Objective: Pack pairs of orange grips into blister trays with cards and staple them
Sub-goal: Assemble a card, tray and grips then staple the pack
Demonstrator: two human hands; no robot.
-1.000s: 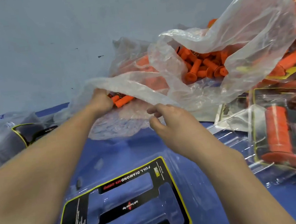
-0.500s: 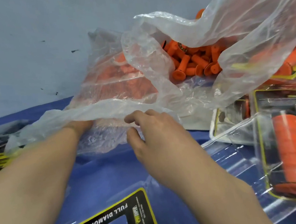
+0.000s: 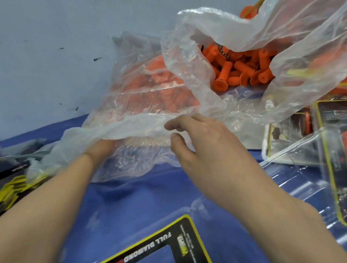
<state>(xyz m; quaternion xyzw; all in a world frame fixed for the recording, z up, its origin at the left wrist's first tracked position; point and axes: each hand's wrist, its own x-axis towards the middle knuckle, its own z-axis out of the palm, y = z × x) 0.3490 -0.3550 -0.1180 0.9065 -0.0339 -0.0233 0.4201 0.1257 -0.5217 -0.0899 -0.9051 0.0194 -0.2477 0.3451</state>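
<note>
Bag (image 3: 147,129) of orange grips (image 3: 238,70) covers left hand (image 3: 103,145); its finger state cannot be determined. Right hand (image 3: 203,143), fingers loosely curved and apart, touches the near fold.

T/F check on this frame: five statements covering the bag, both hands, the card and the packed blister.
1. The loose orange grips lie inside the clear plastic bag. True.
2. The left hand has its fingers in plain view. False: it reaches under the bag's fold, and the fingers are hidden.
3. The black card with a yellow border lies nearest the camera, between the forearms. True.
4. The packed blister at right holds blue grips. False: they are orange.
5. The right hand holds a stapler. False: it holds no tool, and its fingers are at the bag's rim.
</note>
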